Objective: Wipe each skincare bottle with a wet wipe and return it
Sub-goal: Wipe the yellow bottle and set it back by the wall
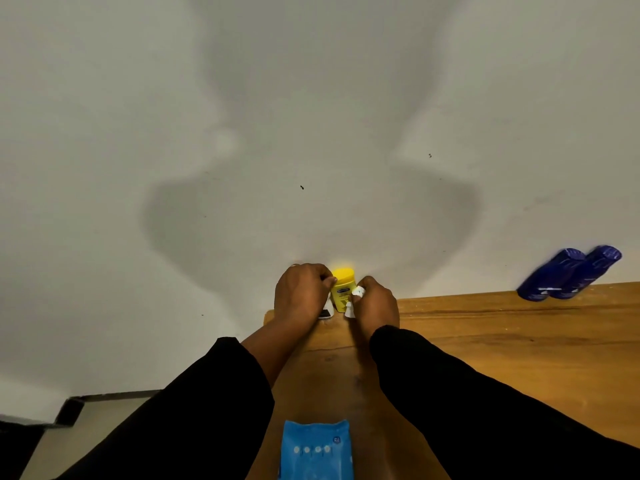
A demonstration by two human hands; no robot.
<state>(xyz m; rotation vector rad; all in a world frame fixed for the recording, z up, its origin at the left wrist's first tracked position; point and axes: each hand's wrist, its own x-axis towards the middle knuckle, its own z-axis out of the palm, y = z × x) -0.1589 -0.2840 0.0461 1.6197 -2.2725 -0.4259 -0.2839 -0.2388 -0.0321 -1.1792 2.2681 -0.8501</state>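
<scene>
Head view. A small yellow plastic bottle with a rounded cap stands upright at the far edge of the brown wooden counter, against the white wall. The left hand curls round its left flank and holds it. The right hand pinches a crumpled white wet wipe against its right flank.

Judged light, rigid and smooth, and slippery once damp; hold the body low, not the cap.

Nearer than the bottle lies a soft blue wipes pack. Well to the bottle's right are two glossy dark-blue cylindrical bottles.
</scene>
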